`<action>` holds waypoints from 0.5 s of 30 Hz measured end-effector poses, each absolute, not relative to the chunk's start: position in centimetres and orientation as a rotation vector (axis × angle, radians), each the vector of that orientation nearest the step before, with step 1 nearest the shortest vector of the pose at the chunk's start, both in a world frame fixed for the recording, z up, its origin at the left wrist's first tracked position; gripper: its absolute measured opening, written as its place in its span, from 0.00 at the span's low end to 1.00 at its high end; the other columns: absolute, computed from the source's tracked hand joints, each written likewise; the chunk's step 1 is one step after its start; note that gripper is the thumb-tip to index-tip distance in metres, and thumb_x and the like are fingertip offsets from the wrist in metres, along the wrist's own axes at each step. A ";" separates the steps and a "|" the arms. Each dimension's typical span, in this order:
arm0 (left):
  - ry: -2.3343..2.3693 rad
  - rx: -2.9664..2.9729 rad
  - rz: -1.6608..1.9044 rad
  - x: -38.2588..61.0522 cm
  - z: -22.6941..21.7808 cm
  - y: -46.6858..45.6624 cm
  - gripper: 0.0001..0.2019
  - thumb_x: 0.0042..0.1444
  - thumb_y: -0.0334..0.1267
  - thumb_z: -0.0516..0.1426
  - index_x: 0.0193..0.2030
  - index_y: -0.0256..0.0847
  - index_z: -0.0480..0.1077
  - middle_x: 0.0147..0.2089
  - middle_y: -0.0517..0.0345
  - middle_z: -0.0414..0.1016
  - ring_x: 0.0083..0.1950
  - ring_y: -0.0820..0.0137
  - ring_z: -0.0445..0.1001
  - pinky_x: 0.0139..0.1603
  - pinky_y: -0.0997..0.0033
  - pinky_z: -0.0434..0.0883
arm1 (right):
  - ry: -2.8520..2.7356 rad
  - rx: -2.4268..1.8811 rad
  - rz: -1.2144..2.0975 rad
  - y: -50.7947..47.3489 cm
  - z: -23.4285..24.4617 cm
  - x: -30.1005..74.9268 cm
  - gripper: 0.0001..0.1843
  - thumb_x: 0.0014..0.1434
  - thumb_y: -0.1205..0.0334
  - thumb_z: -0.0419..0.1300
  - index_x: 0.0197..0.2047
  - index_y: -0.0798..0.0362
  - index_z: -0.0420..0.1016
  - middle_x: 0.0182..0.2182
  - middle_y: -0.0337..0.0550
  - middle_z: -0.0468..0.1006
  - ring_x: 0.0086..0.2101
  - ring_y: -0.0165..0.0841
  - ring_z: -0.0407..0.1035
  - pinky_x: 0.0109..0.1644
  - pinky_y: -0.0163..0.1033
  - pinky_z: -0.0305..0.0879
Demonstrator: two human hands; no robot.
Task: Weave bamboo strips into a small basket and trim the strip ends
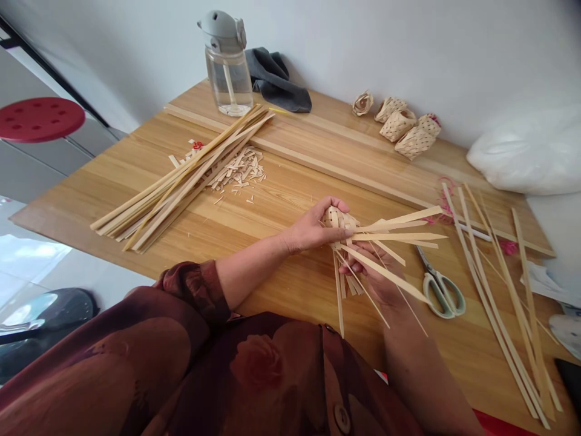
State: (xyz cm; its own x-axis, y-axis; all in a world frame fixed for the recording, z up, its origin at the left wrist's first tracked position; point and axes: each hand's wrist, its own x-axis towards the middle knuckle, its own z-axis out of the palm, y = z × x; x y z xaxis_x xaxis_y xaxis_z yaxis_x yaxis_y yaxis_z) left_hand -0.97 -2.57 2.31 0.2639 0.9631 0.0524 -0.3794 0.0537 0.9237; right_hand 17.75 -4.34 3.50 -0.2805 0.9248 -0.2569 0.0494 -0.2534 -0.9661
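Note:
My left hand [313, 227] wraps over the top of a small woven palm-strip piece [336, 219], fingers curled around it. Long pale loose strips [399, 235] fan out from the piece to the right and downward. My right hand [372, 272] lies beneath the piece, fingers up against it and pinching it from below among the strips. Much of the weave is hidden by my fingers. Both forearms reach out over the wooden table [272, 242] from my dark red patterned sleeves [200, 290].
Green-handled scissors [442, 295] lie right of my hands, beside long strips [499, 303]. A strip bundle [181, 181] and scraps [238, 169] lie left. Woven pieces [399, 124], a water bottle [227, 66], dark cloth [276, 82] and a white bag [526, 151] stand behind. A red stool [40, 119] stands off left.

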 end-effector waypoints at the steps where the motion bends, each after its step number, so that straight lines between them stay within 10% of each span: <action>1: 0.730 1.042 1.177 -0.9 2.2 -2.5 0.27 0.49 0.39 0.71 0.51 0.41 0.62 0.37 0.60 0.76 0.35 0.74 0.73 0.41 0.69 0.69 | -1.281 -1.258 1.617 -4.4 3.6 17.7 0.25 0.44 0.39 0.77 0.25 0.53 0.78 0.20 0.36 0.76 0.21 0.28 0.71 0.26 0.33 0.74; 15: 0.632 1.128 1.086 -1.8 1.8 -2.0 0.35 0.44 0.41 0.75 0.54 0.42 0.61 0.38 0.60 0.78 0.37 0.72 0.76 0.46 0.67 0.71 | -1.237 -1.283 1.639 -4.4 4.4 17.8 0.21 0.51 0.46 0.75 0.23 0.52 0.75 0.19 0.36 0.74 0.21 0.27 0.68 0.25 0.31 0.70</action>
